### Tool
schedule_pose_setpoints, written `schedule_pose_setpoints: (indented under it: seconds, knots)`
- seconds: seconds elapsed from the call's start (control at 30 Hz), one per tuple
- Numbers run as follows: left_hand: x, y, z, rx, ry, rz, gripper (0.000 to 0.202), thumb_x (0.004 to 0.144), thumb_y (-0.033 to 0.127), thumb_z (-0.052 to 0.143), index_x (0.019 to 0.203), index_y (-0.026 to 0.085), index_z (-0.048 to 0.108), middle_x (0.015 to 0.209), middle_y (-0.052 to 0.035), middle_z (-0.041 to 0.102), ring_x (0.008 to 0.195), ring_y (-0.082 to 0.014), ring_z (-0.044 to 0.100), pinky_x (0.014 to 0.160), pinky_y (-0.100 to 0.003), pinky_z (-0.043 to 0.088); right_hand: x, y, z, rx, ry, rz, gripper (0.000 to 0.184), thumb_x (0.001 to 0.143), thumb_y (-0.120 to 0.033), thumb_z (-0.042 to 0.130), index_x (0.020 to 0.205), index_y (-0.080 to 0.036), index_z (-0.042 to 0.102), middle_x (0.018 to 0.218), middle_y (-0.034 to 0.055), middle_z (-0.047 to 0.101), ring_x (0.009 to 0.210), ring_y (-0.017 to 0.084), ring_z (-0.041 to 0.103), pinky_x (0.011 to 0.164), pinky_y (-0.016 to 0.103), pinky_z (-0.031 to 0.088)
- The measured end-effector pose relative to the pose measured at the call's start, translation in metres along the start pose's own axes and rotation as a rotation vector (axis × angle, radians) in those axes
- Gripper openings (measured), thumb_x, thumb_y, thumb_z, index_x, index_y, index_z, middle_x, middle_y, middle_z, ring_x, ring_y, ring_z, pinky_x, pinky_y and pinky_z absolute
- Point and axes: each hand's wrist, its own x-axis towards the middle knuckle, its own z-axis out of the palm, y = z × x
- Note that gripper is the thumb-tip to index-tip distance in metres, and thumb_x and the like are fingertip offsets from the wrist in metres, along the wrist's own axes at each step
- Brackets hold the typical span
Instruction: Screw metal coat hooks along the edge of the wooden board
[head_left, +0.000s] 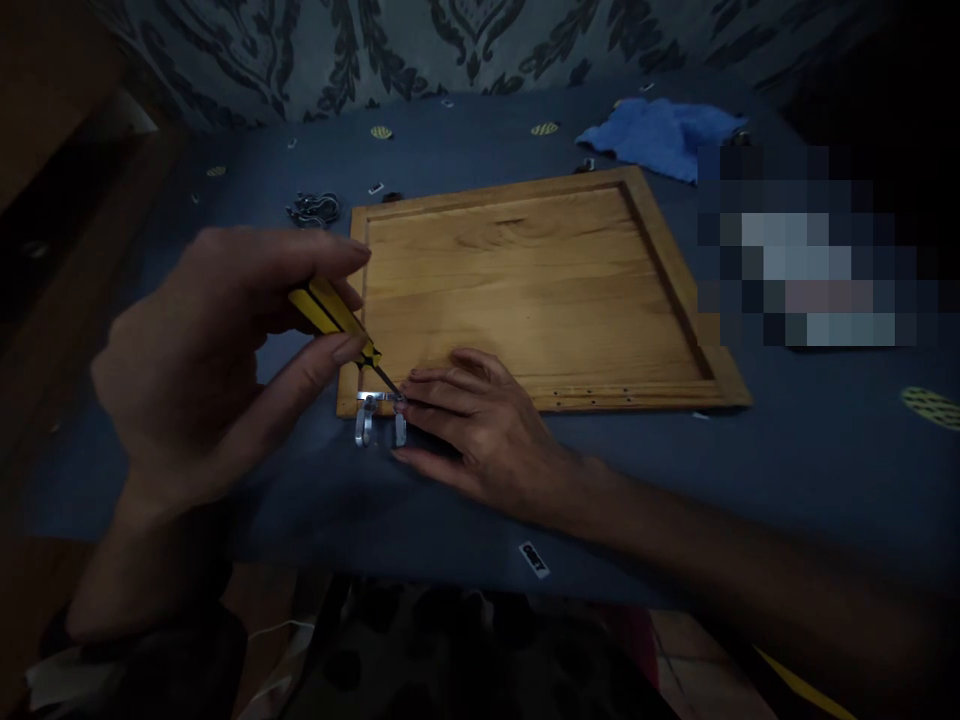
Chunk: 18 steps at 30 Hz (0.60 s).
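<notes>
My left hand [217,340] grips a screwdriver [337,318] with a yellow and black handle between thumb and fingers. Its thin shaft slants down to the right, and the tip meets a silver metal hinge [365,420] on the near left edge of a framed wooden panel [495,290]. My right hand [480,420] comes in from the right, fingers resting on the panel's near edge. Its thumb and fingertips close about the hinge's right end, beside the screwdriver tip. Whether a screw is under the tip cannot be made out.
The panel lies flat on a dark blue cloth [615,540] with printed patches. Beyond its far left corner is a small tangle of dark metal pieces [313,209]. A crumpled blue rag [660,135] lies behind it at right. A pixelated patch hides the far right.
</notes>
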Motion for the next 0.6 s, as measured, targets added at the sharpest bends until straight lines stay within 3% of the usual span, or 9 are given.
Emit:
schedule_pose_setpoints:
  seconds: [0.13, 0.33, 0.6]
  knots:
    - [0.0026, 0.0019, -0.0013, 0.016, -0.06, -0.14, 0.044, 0.087, 0.025, 0.075, 0.127, 0.044, 0.068, 0.108, -0.0019, 0.077, 0.086, -0.0269, 0.073, 0.069, -0.045, 0.062, 0.0003, -0.0003, -0.0001, -0.011, -0.009, 0.008, 0.028, 0.099, -0.038, 0.066, 0.115, -0.017, 0.077, 0.12, 0.0099, 0.078, 0.12, 0.027, 0.068, 0.113, 0.051, 0.04]
    - [0.0028, 0.0026, 0.0006, 0.024, -0.043, -0.059, 0.052, 0.088, 0.02, 0.074, 0.132, 0.046, 0.065, 0.107, -0.0008, 0.076, 0.088, -0.0256, 0.074, 0.069, -0.042, 0.06, 0.0004, -0.0005, 0.0005, -0.02, 0.001, -0.002, 0.029, 0.099, -0.039, 0.066, 0.114, -0.016, 0.076, 0.119, 0.0097, 0.078, 0.12, 0.026, 0.068, 0.113, 0.048, 0.039]
    - [0.0039, 0.0008, -0.0004, 0.03, -0.073, -0.085, 0.045, 0.089, 0.025, 0.074, 0.128, 0.045, 0.066, 0.104, 0.0004, 0.076, 0.085, -0.0245, 0.074, 0.069, -0.042, 0.06, 0.001, -0.0011, 0.0002, -0.024, -0.013, 0.013, 0.028, 0.1, -0.04, 0.064, 0.114, -0.019, 0.077, 0.12, 0.0082, 0.078, 0.121, 0.026, 0.068, 0.113, 0.048, 0.039]
